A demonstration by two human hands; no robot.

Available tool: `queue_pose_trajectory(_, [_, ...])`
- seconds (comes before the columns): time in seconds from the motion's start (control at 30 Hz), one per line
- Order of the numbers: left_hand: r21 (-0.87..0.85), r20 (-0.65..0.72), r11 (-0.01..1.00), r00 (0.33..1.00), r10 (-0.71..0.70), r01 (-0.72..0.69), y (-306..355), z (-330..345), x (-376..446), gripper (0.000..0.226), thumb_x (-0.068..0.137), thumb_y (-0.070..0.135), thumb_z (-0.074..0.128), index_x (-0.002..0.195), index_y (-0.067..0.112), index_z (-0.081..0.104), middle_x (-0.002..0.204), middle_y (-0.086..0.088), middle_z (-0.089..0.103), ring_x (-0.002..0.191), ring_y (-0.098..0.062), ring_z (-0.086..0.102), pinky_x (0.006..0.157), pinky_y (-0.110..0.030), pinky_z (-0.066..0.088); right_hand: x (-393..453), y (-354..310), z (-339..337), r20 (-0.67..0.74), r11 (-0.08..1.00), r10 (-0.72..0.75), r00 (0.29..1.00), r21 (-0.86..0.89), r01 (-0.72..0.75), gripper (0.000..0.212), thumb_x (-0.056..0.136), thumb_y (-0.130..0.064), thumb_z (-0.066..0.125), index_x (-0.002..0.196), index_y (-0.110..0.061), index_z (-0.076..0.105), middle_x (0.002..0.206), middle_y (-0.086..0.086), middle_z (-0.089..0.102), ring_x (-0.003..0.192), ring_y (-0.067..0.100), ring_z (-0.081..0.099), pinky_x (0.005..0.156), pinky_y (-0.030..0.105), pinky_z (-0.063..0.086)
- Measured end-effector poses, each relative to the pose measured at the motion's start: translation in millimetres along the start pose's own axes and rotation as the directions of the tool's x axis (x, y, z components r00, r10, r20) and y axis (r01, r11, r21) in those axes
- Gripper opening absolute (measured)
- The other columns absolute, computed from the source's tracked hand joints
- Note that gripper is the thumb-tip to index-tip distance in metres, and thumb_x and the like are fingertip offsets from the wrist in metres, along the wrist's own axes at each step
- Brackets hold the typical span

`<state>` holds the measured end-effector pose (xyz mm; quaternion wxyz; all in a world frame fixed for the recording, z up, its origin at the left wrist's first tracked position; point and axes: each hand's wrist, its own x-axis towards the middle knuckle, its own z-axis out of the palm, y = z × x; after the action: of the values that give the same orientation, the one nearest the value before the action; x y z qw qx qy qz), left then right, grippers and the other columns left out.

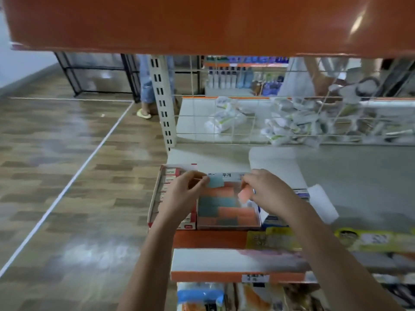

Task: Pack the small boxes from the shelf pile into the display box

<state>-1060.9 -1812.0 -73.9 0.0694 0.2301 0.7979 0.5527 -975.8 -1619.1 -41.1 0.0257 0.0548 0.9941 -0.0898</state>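
Small boxes are in both hands right now. From where I stand, the left hand [184,194] pinches a teal small box [215,182] between thumb and fingertips, holding it over the far edge of the display box [258,215]. The right hand [267,189] has its fingers curled round an orange small box [243,194] and tips it down toward the right side of the same display box.

Inside the display box I see teal and orange small boxes already lying in rows, filling most of the floor, so the packing looks well along. It sits at the near edge of the white shelf [336,176], between a red-and-white carton [157,198] on its left, with its own row of little packs, and a blue-and-white package [275,221] on its right.

These small boxes look light and stiff, probably thin card that would dent if squeezed hard. A gentle pinch across two opposite faces seems the sensible hold, as both hands do. They may be a little slick, so I would expect them to slide into gaps easily but also to tip over if dropped in loosely.

Farther back, behind a wire grid [247,122], lies a heap of white packets [292,124]. Orange shelf edges run above and below.
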Motion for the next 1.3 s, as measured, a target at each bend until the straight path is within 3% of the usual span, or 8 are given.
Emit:
queue_pose_trajectory(0.13, [-0.001, 0.066, 1.000, 0.998, 0.014, -0.014, -1.5, 1.7, -2.0, 0.009, 0.089, 0.033, 0.059, 0.084, 0.040, 0.061, 0.081, 0.016, 0.067, 0.074, 0.008, 0.060, 0.060, -0.008, 0.044, -1.4, -3.8, 4.7, 0.035, 0.999, 0.026, 0.999, -0.025, -0.025, 0.022, 0.081, -0.009, 0.054, 0.102, -0.013, 0.060, 0.101, 0.002, 0.054, 0.099, 0.020, 0.048, 0.077, 0.029, 0.038])
queue_pose_trajectory(0.3, [-0.004, 0.106, 1.000, 0.994, 0.016, -0.016, -5.1, 3.0, -3.5, 0.006, 0.089, 0.037, 0.057, 0.086, 0.042, 0.059, 0.086, 0.013, 0.066, 0.079, 0.000, 0.061, 0.065, -0.017, 0.047, -2.0, -4.3, 12.2, -0.038, 0.999, 0.028, 0.999, 0.020, -0.027, 0.027, 0.084, -0.009, 0.057, 0.107, -0.021, 0.062, 0.110, -0.003, 0.060, 0.102, 0.016, 0.050, 0.079, 0.027, 0.029])
queue_pose_trajectory(0.57, [0.059, 0.134, 0.998, 0.991, 0.030, -0.038, 1.3, 9.4, 4.1, 0.011, 0.090, 0.036, 0.056, 0.098, 0.031, 0.062, 0.087, 0.015, 0.064, 0.080, 0.000, 0.059, 0.063, -0.016, 0.043, -4.0, -6.7, 14.3, -0.052, 0.997, 0.006, 0.999, -0.082, -0.010, 0.029, 0.083, -0.007, 0.055, 0.109, -0.018, 0.062, 0.110, -0.001, 0.059, 0.102, 0.018, 0.048, 0.082, 0.029, 0.033])
queue_pose_trajectory(0.73, [0.093, 0.204, 0.995, 0.979, -0.002, -0.018, 3.8, 8.7, 10.9, 0.010, 0.090, 0.037, 0.055, 0.098, 0.032, 0.059, 0.090, 0.014, 0.063, 0.083, -0.004, 0.059, 0.070, -0.025, 0.051, -1.3, -14.1, 11.2, -0.007, 0.987, 0.021, 1.000, -0.162, -0.022, 0.017, 0.086, -0.011, 0.053, 0.101, -0.009, 0.062, 0.104, 0.005, 0.057, 0.098, 0.021, 0.047, 0.080, 0.031, 0.038])
queue_pose_trajectory(0.83, [0.107, 0.200, 0.994, 0.980, 0.004, -0.026, 2.4, 6.5, 12.0, 0.010, 0.091, 0.037, 0.055, 0.098, 0.031, 0.059, 0.088, 0.015, 0.062, 0.080, 0.000, 0.058, 0.065, -0.019, 0.048, 0.3, -16.7, 12.8, -0.036, 0.976, 0.008, 0.999, -0.219, -0.016, 0.019, 0.086, -0.004, 0.052, 0.100, -0.009, 0.063, 0.104, 0.006, 0.057, 0.097, 0.022, 0.047, 0.078, 0.031, 0.037])
queue_pose_trajectory(0.97, [0.115, 0.185, 0.993, 0.983, 0.006, -0.028, -0.7, 5.5, 12.3, 0.013, 0.091, 0.034, 0.055, 0.100, 0.026, 0.061, 0.083, 0.013, 0.063, 0.071, 0.004, 0.057, 0.054, -0.011, 0.041, 1.8, -11.5, 15.0, -0.072, 0.988, 0.011, 0.997, -0.154, -0.022, 0.025, 0.085, -0.003, 0.054, 0.107, -0.011, 0.063, 0.109, 0.003, 0.054, 0.102, 0.019, 0.043, 0.082, 0.027, 0.037])
queue_pose_trajectory(1.3, [0.084, 0.161, 0.995, 0.986, 0.033, -0.047, -6.4, 3.5, 15.0, 0.006, 0.090, 0.033, 0.057, 0.093, 0.030, 0.062, 0.080, 0.015, 0.064, 0.069, 0.011, 0.056, 0.054, -0.006, 0.042, -1.0, -7.7, 16.8, -0.051, 0.994, 0.023, 0.998, -0.109, -0.028, 0.026, 0.086, -0.008, 0.057, 0.109, -0.017, 0.065, 0.107, 0.000, 0.061, 0.105, 0.019, 0.042, 0.078, 0.026, 0.030])
